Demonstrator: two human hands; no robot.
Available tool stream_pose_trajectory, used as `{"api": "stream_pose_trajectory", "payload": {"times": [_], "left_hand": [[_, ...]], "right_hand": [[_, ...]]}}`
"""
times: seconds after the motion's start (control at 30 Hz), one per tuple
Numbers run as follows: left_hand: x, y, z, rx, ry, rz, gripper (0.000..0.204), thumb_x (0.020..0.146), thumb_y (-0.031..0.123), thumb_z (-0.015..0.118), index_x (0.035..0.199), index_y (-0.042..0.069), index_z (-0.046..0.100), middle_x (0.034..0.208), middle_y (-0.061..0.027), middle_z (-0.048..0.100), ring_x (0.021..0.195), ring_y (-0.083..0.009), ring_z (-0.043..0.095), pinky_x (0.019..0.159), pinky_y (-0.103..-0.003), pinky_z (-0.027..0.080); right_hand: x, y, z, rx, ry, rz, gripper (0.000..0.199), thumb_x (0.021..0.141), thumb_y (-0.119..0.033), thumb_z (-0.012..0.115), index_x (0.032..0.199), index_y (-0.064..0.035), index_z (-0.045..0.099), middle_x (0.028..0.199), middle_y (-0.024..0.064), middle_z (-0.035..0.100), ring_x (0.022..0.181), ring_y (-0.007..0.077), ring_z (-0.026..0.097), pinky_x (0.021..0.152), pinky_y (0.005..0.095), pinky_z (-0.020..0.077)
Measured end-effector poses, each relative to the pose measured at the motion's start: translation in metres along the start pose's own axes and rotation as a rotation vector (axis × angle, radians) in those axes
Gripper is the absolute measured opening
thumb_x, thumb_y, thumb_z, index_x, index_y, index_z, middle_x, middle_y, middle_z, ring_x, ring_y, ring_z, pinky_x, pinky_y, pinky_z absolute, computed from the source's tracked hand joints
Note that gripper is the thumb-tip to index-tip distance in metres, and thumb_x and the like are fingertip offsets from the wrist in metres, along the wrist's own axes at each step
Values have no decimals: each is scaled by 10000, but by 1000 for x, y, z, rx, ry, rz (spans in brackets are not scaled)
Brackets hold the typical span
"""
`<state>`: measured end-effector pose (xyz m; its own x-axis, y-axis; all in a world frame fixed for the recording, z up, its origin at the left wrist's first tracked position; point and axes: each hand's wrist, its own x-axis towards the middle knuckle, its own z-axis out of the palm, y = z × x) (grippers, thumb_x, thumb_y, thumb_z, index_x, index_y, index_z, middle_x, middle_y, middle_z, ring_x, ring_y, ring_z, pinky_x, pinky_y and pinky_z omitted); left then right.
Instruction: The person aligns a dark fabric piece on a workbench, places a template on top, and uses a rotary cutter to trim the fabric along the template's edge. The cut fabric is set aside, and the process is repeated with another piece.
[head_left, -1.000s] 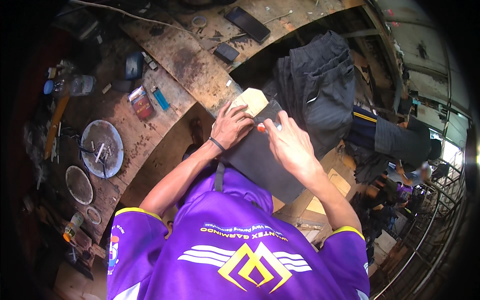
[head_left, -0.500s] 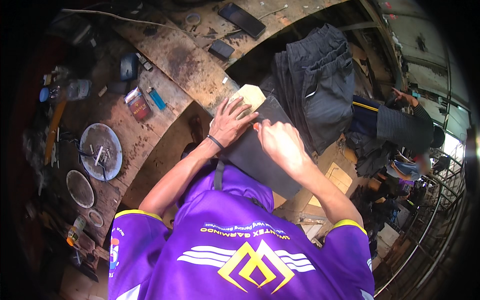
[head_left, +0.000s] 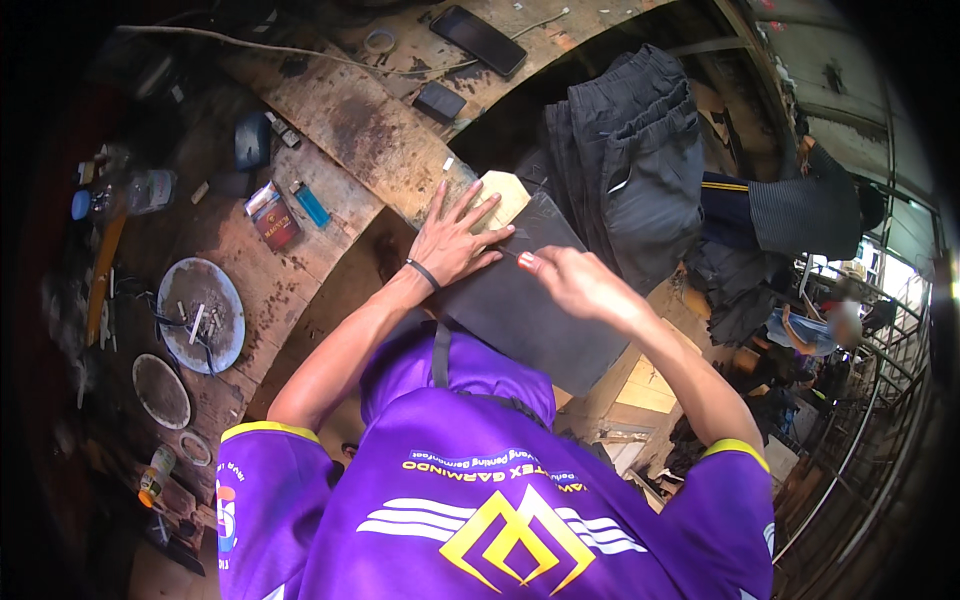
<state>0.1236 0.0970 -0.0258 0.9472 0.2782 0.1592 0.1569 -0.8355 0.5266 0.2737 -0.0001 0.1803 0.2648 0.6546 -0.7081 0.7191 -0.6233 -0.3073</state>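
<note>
Head view: a worn wooden workbench (head_left: 350, 130) carries a stack of dark folded fabric (head_left: 630, 170). Nearer lies a flat dark fabric piece (head_left: 530, 310) over a pale template (head_left: 505, 190). The left hand (head_left: 455, 240) presses on it, fingers spread flat. The right hand (head_left: 570, 280) is curled, pinching a small marker too tiny to identify.

Bare worn wooden bench top (head_left: 350, 120) is left open at upper centre. Passage rightward is blocked by a stack of dark folded trousers (head_left: 630, 170); leftward, by a red tin (head_left: 276, 222) and blue lighter (head_left: 312, 205).
</note>
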Motion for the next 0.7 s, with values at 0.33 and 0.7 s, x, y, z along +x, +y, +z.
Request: {"api": "stream_pose_trajectory", "payload": {"times": [0.33, 0.7], "left_hand": [[0, 1, -1, -52, 22, -10, 467, 954, 563, 647, 1399, 424, 657, 1647, -9, 437, 1587, -302, 258, 1278, -666, 62], [3, 2, -6, -47, 0, -9, 448, 949, 528, 667, 1381, 409, 675, 1644, -17, 438, 1585, -295, 257, 1275, -670, 70]], "right_hand": [[2, 4, 28, 551, -93, 473, 477, 1074, -230, 512, 1482, 15, 550, 1028, 303, 725, 841, 439, 746, 771, 499, 611], [5, -9, 26, 696, -74, 629, 448, 1099, -212, 482, 1534, -119, 531, 771, 57, 623, 510, 141, 552, 433, 292, 434]]}}
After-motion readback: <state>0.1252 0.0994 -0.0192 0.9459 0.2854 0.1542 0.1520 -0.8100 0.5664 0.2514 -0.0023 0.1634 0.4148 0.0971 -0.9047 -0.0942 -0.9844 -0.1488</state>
